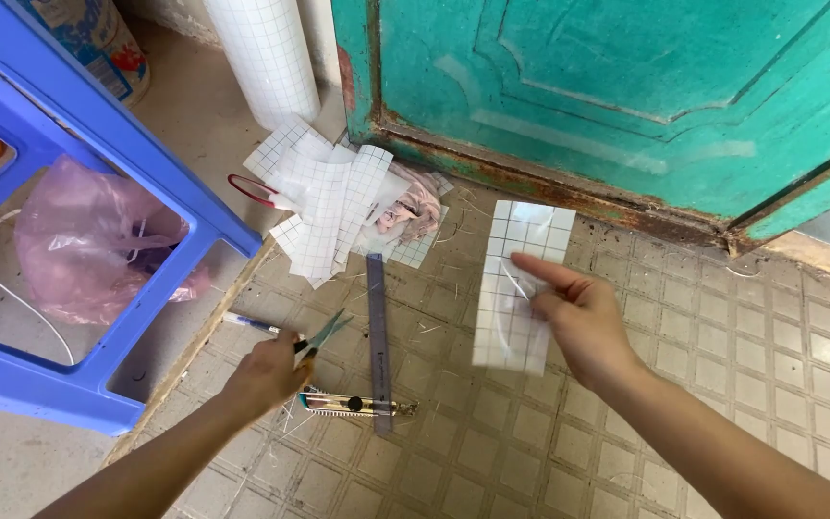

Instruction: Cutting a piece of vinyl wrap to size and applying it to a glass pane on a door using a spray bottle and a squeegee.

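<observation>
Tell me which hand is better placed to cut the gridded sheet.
Probably the left hand: it already grips the scissors, blades pointing toward the gridded sheet, which the right hand pinches.

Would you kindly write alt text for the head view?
The right hand holds a gridded sheet above a tiled floor, while the left hand grips scissors. A ruler and utility knife lie between them.

We saw the ruler (378, 338) lying on the floor (722, 346) between our hands, the utility knife (346, 405) across its near end, the paper scraps (333, 207) behind it, the stool (79, 240) left.
</observation>
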